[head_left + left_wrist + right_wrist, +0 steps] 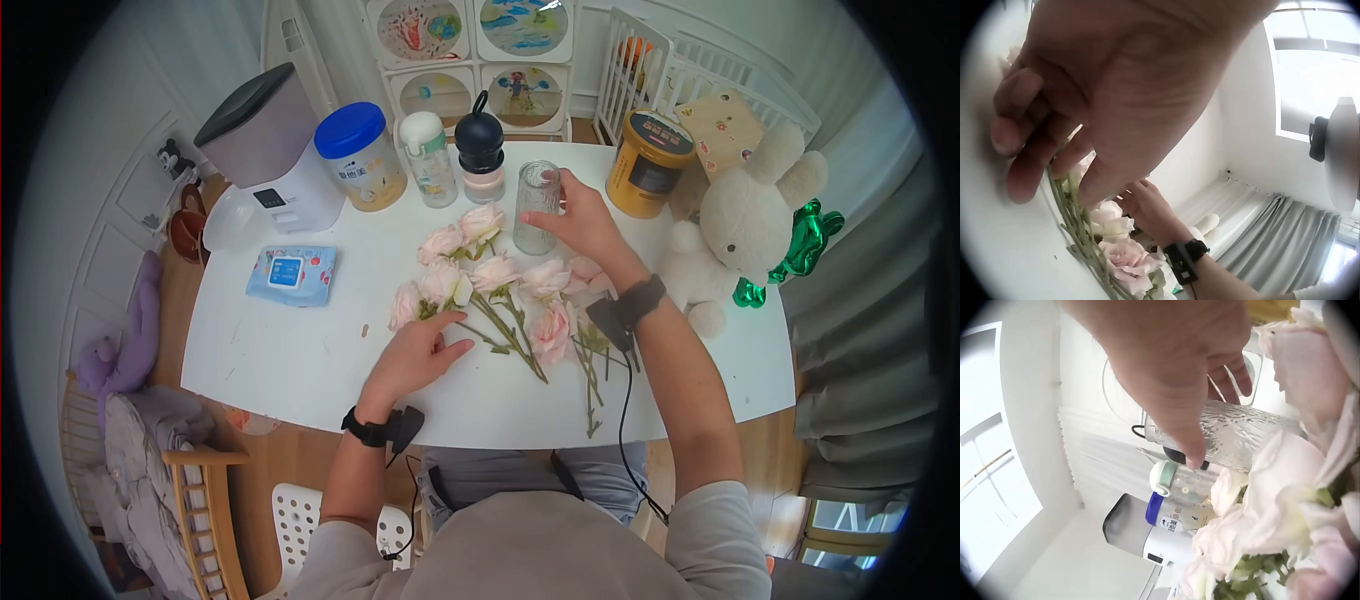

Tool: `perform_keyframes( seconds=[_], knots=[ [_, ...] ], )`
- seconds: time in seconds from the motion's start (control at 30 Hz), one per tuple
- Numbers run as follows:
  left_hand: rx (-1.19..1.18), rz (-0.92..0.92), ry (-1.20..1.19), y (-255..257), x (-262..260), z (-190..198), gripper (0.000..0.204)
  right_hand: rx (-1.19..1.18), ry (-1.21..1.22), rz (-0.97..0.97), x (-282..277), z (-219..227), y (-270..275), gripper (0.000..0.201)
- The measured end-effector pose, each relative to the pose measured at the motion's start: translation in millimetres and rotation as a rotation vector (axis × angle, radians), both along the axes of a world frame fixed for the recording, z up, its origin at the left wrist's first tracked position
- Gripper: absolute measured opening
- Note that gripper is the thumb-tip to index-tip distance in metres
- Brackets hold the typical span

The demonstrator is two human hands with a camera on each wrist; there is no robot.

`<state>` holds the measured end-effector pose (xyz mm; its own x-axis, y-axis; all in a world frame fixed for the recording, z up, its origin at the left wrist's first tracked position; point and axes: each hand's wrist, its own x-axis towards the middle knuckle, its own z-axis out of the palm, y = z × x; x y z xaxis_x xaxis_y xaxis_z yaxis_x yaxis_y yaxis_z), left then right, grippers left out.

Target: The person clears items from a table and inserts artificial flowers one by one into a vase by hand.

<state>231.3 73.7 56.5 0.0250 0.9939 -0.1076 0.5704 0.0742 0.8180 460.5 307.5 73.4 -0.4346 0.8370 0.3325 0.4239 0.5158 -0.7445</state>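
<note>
A clear textured glass vase [537, 235] [1229, 434] stands upright on the white table. My right hand [590, 225] [1166, 369] holds it from the right side, thumb across the front and fingers round the far side. Pale pink roses [550, 330] [1129, 265] [1285, 481] lie loose in front of the vase, their green stems [510, 335] [1072, 219] pointing toward the body. My left hand [415, 355] [1116, 81] is just left of the stems, fingers loosely bent and gripping nothing; whether a fingertip touches a stem is unclear.
Along the back of the table [270, 350] stand a grey-and-white dispenser [300, 190], a blue-lidded tub [365, 170], a clear bottle [432, 170] and a black-topped bottle [480, 150]. A wipes packet [315, 275] lies left. A yellow tub [645, 175] and plush rabbit [740, 225] are right.
</note>
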Motion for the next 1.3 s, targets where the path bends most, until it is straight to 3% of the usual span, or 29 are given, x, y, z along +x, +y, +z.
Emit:
perform_keyframes(
  seconds=[0.07, 0.13, 0.2, 0.3, 0.37, 0.47, 0.53, 0.63, 0.7, 0.73, 0.77, 0.8, 0.83, 0.9, 1.03, 1.13, 1.23, 1.3],
  knots=[
    [0.075, 0.000, 0.065, 4, -1, -14, 0.028, 0.065, 0.007, 0.028, 5, 2, -24, 0.068],
    [0.078, 0.026, 0.126, 3, -10, -21, 0.024, 0.413, -0.052, -0.183, 13, 5, -50, 0.050],
    [0.090, 0.055, 0.185, -1, -18, -18, 0.022, 0.378, -0.159, -0.102, 20, 18, -86, 0.040],
    [-0.076, 0.185, 0.001, -11, -25, -7, 0.020, 0.101, -0.409, 0.195, 13, 24, -131, 0.022],
    [0.070, 0.283, -0.247, -15, -28, -4, 0.013, 0.196, -0.436, 0.235, 0, 1, -146, 0.022],
    [0.275, 0.296, -0.412, -14, -23, 7, 0.006, 0.309, -0.510, 0.234, -20, -25, -148, 0.024],
    [0.379, 0.261, -0.402, -10, -16, 11, 0.011, 0.333, -0.551, 0.209, -30, -34, -145, 0.025],
    [0.507, 0.194, -0.373, -1, -26, 16, 0.022, 0.339, -0.506, 0.227, -34, -35, -137, 0.021],
    [0.534, 0.165, -0.357, 12, -27, 19, 0.027, 0.255, -0.222, 0.242, -27, -26, -135, 0.018],
    [0.639, 0.198, -0.515, 19, -18, 33, 0.027, 0.259, -0.229, 0.238, -22, -15, -135, 0.018],
    [0.741, 0.232, -0.675, 25, -12, 41, 0.027, 0.046, -0.117, 0.257, -16, 2, -138, 0.018],
    [0.744, 0.229, -0.683, 30, -15, 44, 0.027, -0.166, -0.003, 0.272, -11, 16, -139, 0.017],
    [0.696, 0.262, -0.817, 34, -19, 48, 0.026, -0.161, -0.009, 0.268, -5, 23, -140, 0.017],
    [0.684, 0.263, -0.991, 43, -19, 54, 0.021, -0.278, 0.285, 0.252, 6, 33, -140, 0.017],
    [0.668, 0.114, -0.992, 67, -4, 69, 0.023, -0.224, 0.419, 0.141, 28, 52, -119, 0.018],
    [0.574, 0.011, -0.836, 98, 22, 86, 0.027, -0.101, 0.493, 0.032, 29, 87, -92, 0.021],
    [0.519, -0.036, -0.950, 136, 37, 102, 0.032, 0.057, 0.552, -0.056, 18, 104, -61, 0.021],
    [0.491, -0.183, -1.055, 159, 39, 110, 0.034, 0.279, 0.450, -0.050, 11, 108, -47, 0.021]
  ],
)
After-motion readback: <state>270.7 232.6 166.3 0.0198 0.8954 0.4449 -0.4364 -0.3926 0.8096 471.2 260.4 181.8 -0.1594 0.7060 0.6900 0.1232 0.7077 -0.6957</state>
